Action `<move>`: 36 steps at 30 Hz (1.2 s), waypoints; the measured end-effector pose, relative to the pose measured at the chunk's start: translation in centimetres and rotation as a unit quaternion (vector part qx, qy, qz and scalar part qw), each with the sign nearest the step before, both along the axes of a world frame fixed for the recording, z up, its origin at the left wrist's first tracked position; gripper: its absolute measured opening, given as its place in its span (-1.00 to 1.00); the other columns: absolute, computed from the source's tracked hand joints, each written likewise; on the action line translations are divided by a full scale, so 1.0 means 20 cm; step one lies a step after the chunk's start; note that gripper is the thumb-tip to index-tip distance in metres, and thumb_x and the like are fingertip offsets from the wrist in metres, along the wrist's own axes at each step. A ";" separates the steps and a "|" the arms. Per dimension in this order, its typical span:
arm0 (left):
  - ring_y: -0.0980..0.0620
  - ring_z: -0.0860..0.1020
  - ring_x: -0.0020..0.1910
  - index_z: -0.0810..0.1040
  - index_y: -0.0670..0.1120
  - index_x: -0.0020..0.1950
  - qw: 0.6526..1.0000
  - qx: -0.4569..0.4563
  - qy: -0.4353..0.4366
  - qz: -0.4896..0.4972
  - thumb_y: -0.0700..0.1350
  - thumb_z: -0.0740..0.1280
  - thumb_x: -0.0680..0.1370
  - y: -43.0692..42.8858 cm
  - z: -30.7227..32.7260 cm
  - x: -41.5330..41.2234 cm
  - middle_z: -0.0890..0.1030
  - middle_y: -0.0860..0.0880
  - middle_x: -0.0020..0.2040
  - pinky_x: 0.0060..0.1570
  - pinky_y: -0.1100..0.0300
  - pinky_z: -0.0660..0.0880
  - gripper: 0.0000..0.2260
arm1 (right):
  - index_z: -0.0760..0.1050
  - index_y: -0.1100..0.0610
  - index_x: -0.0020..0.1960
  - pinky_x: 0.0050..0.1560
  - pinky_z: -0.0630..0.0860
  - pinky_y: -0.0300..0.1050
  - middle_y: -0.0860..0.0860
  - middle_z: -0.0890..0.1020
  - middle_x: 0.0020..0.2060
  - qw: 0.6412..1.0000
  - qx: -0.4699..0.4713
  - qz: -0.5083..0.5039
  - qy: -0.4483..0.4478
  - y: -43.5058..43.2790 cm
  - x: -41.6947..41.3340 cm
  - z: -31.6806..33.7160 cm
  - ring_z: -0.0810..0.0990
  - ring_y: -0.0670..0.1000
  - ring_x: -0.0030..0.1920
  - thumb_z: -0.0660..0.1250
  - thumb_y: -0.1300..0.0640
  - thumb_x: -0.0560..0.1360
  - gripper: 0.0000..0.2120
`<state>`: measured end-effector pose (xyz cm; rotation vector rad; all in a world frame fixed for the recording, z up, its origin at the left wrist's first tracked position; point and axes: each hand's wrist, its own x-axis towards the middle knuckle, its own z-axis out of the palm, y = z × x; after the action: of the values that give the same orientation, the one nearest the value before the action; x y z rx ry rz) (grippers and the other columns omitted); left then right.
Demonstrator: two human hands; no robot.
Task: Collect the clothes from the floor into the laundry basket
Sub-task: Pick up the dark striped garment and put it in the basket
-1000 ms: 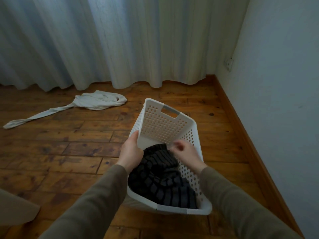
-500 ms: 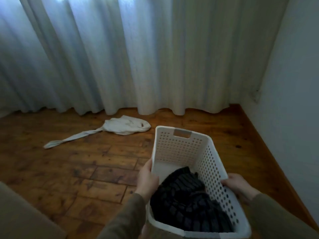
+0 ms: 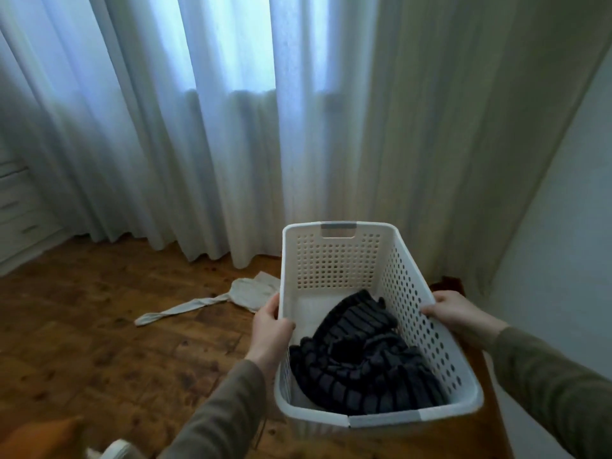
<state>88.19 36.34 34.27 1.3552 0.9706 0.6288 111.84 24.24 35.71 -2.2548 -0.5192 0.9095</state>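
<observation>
I hold a white perforated laundry basket (image 3: 337,256) off the wooden floor, in front of me at lower centre. My left hand (image 3: 270,327) grips its left rim and my right hand (image 3: 458,314) grips its right rim. Inside lies a crumpled dark striped garment (image 3: 361,356). A pale cream garment (image 3: 246,293) with one long sleeve stretched to the left lies on the floor just left of the basket, partly hidden behind it.
Long white curtains (image 3: 231,144) hang to the floor across the back. A white wall (image 3: 563,226) closes the right side. White drawers (image 3: 16,210) stand at far left. An orange shape (image 3: 39,438) and a pale object (image 3: 116,450) show at the bottom left edge.
The basket has risen from the floor with both hands on its rims; my right hand moved from inside it to the right rim. My view tilted upward toward the curtains.
</observation>
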 end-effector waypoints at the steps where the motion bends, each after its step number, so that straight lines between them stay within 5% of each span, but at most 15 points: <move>1: 0.13 0.54 -0.19 0.38 -0.05 0.38 1.000 -0.004 -0.011 -0.004 -0.44 0.18 0.49 -0.01 0.15 0.00 0.53 0.07 -0.14 -0.48 0.39 0.54 -0.48 | 0.36 0.24 0.35 0.13 0.53 0.12 0.26 0.54 0.20 1.000 0.006 0.005 -0.001 0.00 0.00 0.15 0.57 0.22 0.16 0.22 0.20 0.54 -0.61; 10: 0.06 0.57 -0.20 0.47 -0.02 0.20 0.998 0.026 -0.047 0.025 -0.52 0.13 0.43 -0.07 1.34 -0.03 0.59 0.01 -0.14 -0.47 0.38 0.54 -0.49 | 0.44 0.31 0.26 0.11 0.55 0.09 0.27 0.58 0.13 0.997 0.047 0.041 -0.042 -0.10 -0.01 1.40 0.60 0.21 0.05 0.21 0.25 0.53 -0.69; 16: -0.01 0.59 -0.19 0.49 -0.08 0.22 0.998 0.042 -0.048 0.024 -0.52 0.11 0.40 -0.16 1.88 -0.10 0.61 -0.04 -0.13 -0.46 0.35 0.54 -0.48 | 0.46 0.29 0.20 0.11 0.56 0.07 0.20 0.59 0.03 0.995 0.060 0.051 -0.060 -0.23 -0.10 1.93 0.60 0.18 0.05 0.21 0.23 0.53 -0.73; 20: 0.00 0.57 -0.23 0.50 -0.15 0.21 0.997 0.043 -0.060 0.034 -0.52 0.11 0.40 -0.22 2.10 -0.18 0.60 -0.06 -0.17 -0.53 0.37 0.50 -0.52 | 0.47 0.32 0.17 -0.07 0.57 0.00 0.18 0.58 -0.05 0.992 0.065 0.066 -0.082 -0.27 -0.18 2.14 0.59 0.13 -0.05 0.21 0.24 0.52 -0.74; 25: -0.03 0.55 -0.21 0.49 -0.21 0.23 0.995 0.047 -0.069 0.056 -0.51 0.12 0.40 -0.22 2.27 -0.32 0.59 -0.11 -0.16 -0.32 0.18 0.49 -0.54 | 0.50 0.38 0.13 -0.37 0.45 -0.17 0.20 0.59 -0.17 0.987 0.078 0.086 -0.107 -0.20 -0.26 2.32 0.55 0.10 -0.20 0.22 0.29 0.50 -0.75; 29: -0.06 0.52 -0.25 0.54 -0.24 0.09 0.994 0.058 -0.070 0.067 -0.51 0.11 0.42 -0.15 2.39 -0.44 0.56 -0.14 -0.22 -0.33 0.14 0.47 -0.62 | 0.47 0.27 -0.15 -0.56 0.40 -0.27 0.09 0.50 -0.38 0.983 0.087 0.124 -0.105 -0.02 -0.33 2.40 0.50 0.00 -0.44 0.20 0.32 0.51 -0.90; 33: -0.08 0.48 -0.30 0.54 -0.24 -0.08 0.989 0.073 -0.064 0.108 -0.53 0.10 0.41 0.03 2.47 -0.55 0.53 -0.16 -0.27 -0.33 0.15 0.44 -0.69 | 0.41 0.25 -0.23 -0.63 0.40 -0.33 0.11 0.49 -0.40 0.977 0.110 0.159 -0.090 0.26 -0.37 2.47 0.50 -0.09 -0.67 0.21 0.34 0.49 -0.88; 36: -0.08 0.46 -0.34 0.51 -0.17 -0.24 0.983 0.084 -0.074 0.144 -0.55 0.09 0.41 0.21 2.53 -0.63 0.52 -0.17 -0.30 -0.35 0.15 0.40 -0.66 | 0.38 0.21 -0.29 -0.57 0.41 -0.26 0.10 0.47 -0.42 0.969 0.135 0.188 -0.091 0.51 -0.43 2.50 0.49 -0.06 -0.61 0.21 0.35 0.49 -0.81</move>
<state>75.63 40.55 84.95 1.3035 1.0184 1.0364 103.17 34.39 85.76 -2.0322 -1.1148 0.7575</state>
